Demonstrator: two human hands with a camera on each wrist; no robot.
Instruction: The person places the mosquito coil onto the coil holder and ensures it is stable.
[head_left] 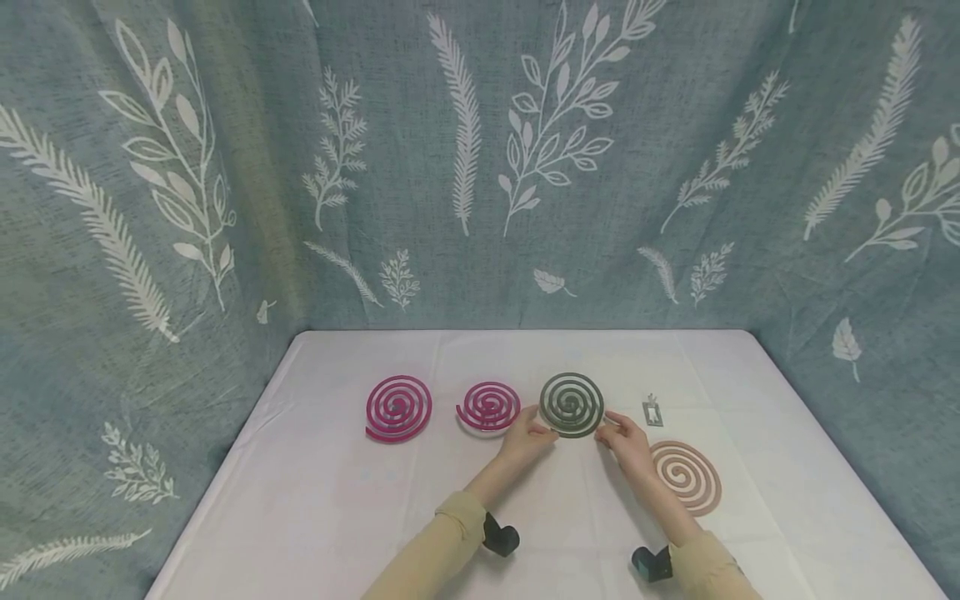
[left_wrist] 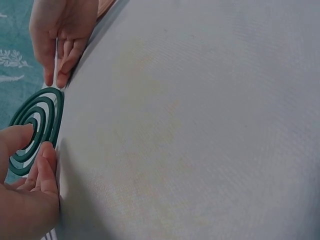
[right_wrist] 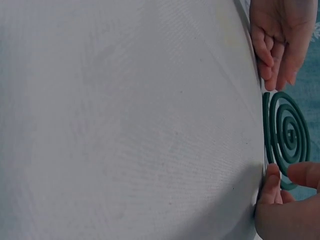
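Note:
A dark green mosquito coil (head_left: 572,405) is held by its edges between my two hands at the middle of the table. On its left side my left hand (head_left: 525,437) pinches the rim, thumb on the upper face and fingers below, as the left wrist view shows. My right hand (head_left: 628,443) pinches the opposite rim between thumb and fingers. Just left of my left hand is a magenta coil (head_left: 489,406), with something pale showing under its front edge. A small silvery metal piece (head_left: 652,411), apparently a coil stand, lies right of my right hand.
Another magenta coil (head_left: 398,408) lies farther left on the white-covered table (head_left: 315,500). A tan coil (head_left: 697,479) lies at the right, partly behind my right forearm. Blue-green leaf-patterned cloth (head_left: 480,167) hangs around the back and sides.

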